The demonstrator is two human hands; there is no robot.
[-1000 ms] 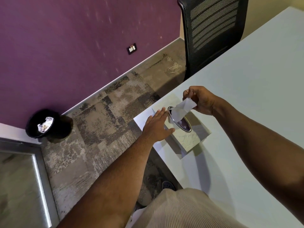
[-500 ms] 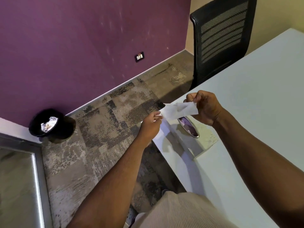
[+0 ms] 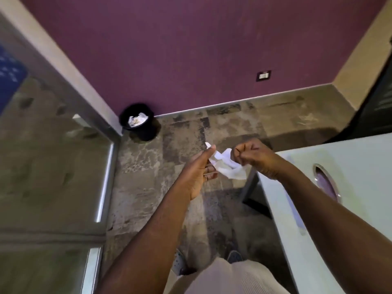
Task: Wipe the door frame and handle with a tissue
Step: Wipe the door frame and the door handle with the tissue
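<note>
White tissue [image 3: 228, 168], stretched flat over the tissue box [image 3: 331, 183] half a second ago, now hangs crumpled mid-frame above the carpet, left hand [image 3: 199, 172] pinching one end, right hand [image 3: 252, 155] fisted round the other.

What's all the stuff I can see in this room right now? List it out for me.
tissue: one, white, held between the two hands above the floor
tissue box: one, pale, with an oval opening, on the table at right
table: one, white, right side
bin: one, black, with crumpled paper inside, on the floor by the purple wall
wall socket: one, dark plate, low on the purple wall
glass door: one, with metal frame, left side
carpet: grey-brown patchy, floor
chair: one, black, far right edge
left hand: one, holds the tissue
right hand: one, grips the tissue
</note>
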